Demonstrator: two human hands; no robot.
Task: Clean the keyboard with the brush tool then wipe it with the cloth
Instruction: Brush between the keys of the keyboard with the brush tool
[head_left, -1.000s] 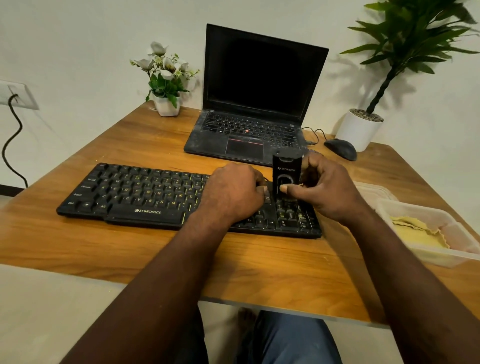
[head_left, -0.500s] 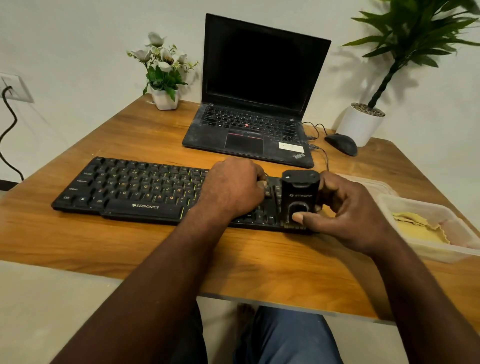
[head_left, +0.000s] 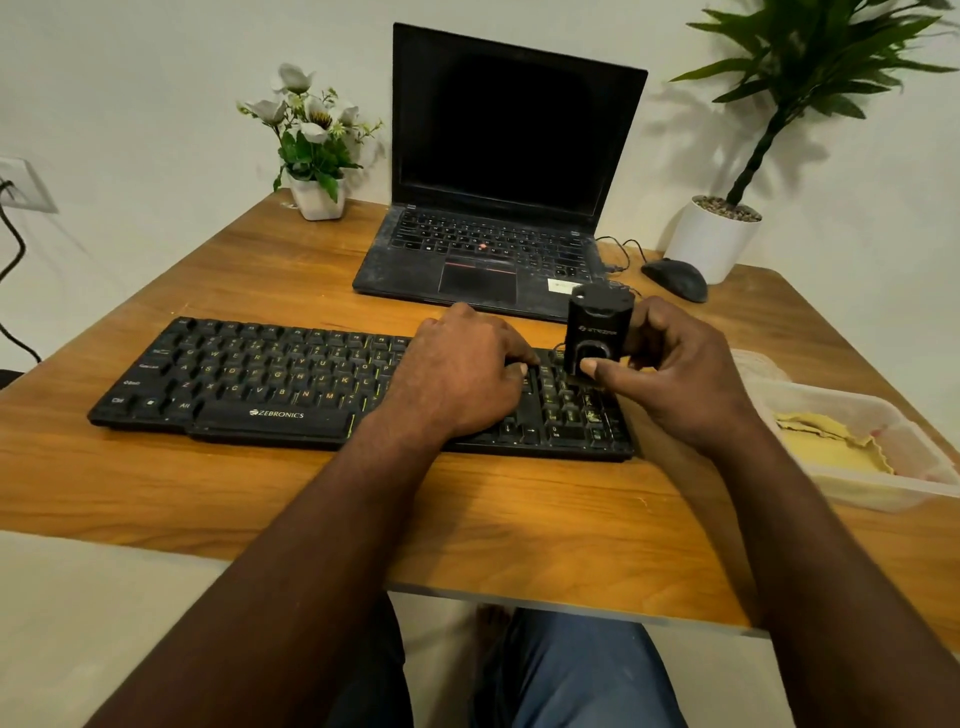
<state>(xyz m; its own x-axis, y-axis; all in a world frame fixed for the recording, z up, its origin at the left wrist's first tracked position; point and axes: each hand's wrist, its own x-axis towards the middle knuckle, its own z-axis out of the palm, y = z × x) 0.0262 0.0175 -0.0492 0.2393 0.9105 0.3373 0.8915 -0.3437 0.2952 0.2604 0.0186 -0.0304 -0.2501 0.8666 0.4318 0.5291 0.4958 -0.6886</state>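
Wooden bench (head_left: 260, 483) carries everything. An open black laptop (head_left: 514, 156) with a dark screen stands at the far side. Nearer lies the black keyboard (head_left: 260, 379), running left to right. A clear plastic container (head_left: 883, 488) sits at the right edge. The left hand (head_left: 457, 374) rests palm down on the right half of the keyboard, its fingers (head_left: 514, 353) loosely bent onto the keys and gripping nothing. The right hand (head_left: 685, 374) is just right of it, over the keyboard's right end. Its fingers curl round the far side of the black brush tool (head_left: 597, 327) and its thumb presses the near face. The tool stands upright with its lower end at the far right keys; its bristles are hidden. A yellow cloth (head_left: 826, 441) lies inside the container, well apart from both hands. A dark mouse (head_left: 675, 278) lies at the far right.
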